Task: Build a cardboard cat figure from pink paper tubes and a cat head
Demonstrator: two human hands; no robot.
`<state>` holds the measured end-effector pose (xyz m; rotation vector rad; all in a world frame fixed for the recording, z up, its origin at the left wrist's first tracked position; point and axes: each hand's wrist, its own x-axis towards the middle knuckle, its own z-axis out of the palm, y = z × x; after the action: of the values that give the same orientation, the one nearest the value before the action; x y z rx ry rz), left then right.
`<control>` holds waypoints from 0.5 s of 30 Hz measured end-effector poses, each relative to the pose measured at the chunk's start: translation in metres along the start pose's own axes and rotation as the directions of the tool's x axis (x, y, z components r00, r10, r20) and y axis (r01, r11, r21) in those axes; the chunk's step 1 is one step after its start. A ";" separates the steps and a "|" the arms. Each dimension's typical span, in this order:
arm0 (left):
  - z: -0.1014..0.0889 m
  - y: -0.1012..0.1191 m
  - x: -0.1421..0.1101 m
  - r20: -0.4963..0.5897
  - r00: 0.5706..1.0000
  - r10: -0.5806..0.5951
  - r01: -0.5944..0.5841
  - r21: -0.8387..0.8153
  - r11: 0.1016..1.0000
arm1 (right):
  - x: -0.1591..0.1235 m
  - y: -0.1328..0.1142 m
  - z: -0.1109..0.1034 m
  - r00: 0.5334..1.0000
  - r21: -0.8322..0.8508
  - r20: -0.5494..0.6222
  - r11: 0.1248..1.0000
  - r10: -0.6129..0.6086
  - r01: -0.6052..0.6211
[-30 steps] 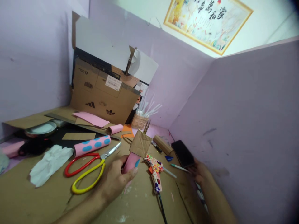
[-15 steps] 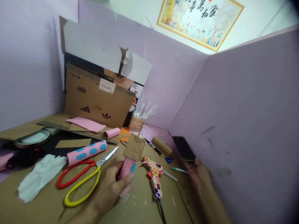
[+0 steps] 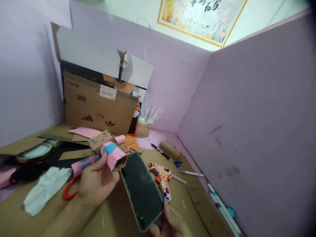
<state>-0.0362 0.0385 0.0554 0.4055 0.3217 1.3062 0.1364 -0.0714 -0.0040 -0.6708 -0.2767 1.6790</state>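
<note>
Lilac wall (image 3: 168, 79) far | I see left hand (image 3: 96, 184) pinching pink tube (image 3: 112, 158), right hand (image 3: 171, 223) clasping phone (image 3: 142, 191) near | slack fingers could drop phone

Box (image 3: 98, 105): stood along the table's (image 3: 113, 215) back edge, toward the left corner.
Basket (image 3: 143, 130): stood right of the box, sticks (image 3: 154, 116) in it.
Tissue (image 3: 46, 189): lay left of the scissors (image 3: 66, 193), toward the left edge.
Phone (image 3: 142, 191): was between the held tube (image 3: 113, 155) and the glue gun (image 3: 161, 175).
Markers (image 3: 225, 210): lay along the right edge.
</note>
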 end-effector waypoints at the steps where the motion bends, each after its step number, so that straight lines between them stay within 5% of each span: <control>1: 0.000 0.001 0.000 -0.027 0.999 -0.021 0.021 0.008 1.000 | 0.001 0.004 0.002 0.999 0.042 0.047 0.999 0.016 -0.018; 6: -0.001 -0.004 -0.003 -0.135 0.985 -0.105 0.113 0.050 0.992 | 0.012 0.010 0.006 0.923 0.118 0.300 0.950 0.242 -0.288; 11: -0.003 -0.014 -0.009 -0.066 0.958 -0.280 0.282 0.028 0.959 | 0.020 0.012 0.004 0.884 0.100 0.316 0.914 0.346 -0.393; 15: -0.004 -0.015 -0.013 -0.005 0.953 -0.301 0.301 0.089 0.950 | 0.020 -0.003 0.006 0.847 -0.001 0.353 0.906 0.397 -0.424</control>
<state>-0.0283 0.0237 0.0455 0.4194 0.4187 0.9930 0.1333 -0.0509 -0.0031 -0.3852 -0.3303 2.2157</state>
